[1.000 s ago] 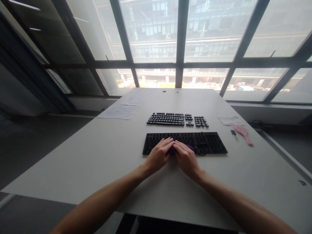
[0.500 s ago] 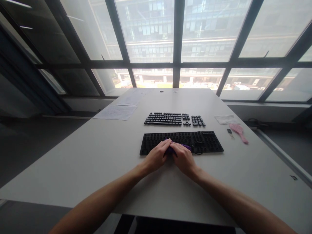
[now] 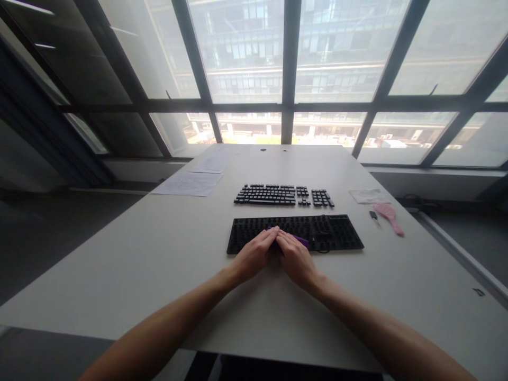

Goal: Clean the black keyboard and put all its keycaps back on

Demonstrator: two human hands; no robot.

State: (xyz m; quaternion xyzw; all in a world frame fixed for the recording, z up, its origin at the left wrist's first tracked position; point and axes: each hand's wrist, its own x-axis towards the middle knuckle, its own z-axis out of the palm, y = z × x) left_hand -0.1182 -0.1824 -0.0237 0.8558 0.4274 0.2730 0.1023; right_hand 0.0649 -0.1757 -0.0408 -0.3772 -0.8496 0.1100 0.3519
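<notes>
A black keyboard [image 3: 339, 235] with its keycaps off lies in front of me on the white table. Over its near edge my left hand [image 3: 257, 247] and my right hand [image 3: 292, 250] meet at the fingertips, fingers bent and closed together. Between and under them is a purple cloth-like piece [image 3: 300, 241], mostly hidden; its straight edge sticks out right of my right hand, on the keyboard. Both hands appear to hold it. Just behind the keyboard, the loose black keycaps [image 3: 265, 194] are laid out in keyboard order, with the number-pad keycaps [image 3: 323, 198] at the right.
To the right lie a pink brush [image 3: 389, 218], a small black-headed tool [image 3: 374, 217] and a clear plastic bag [image 3: 367, 196]. Paper sheets [image 3: 190, 183] rest at the left. A black cable loop [image 3: 323, 251] shows at the keyboard's near edge. Windows [image 3: 246, 63] stand beyond the table [image 3: 159, 275].
Both hands stay together at nearly the same spot. The purple piece's visible end has moved slightly left. Otherwise the view has only dipped slightly.
</notes>
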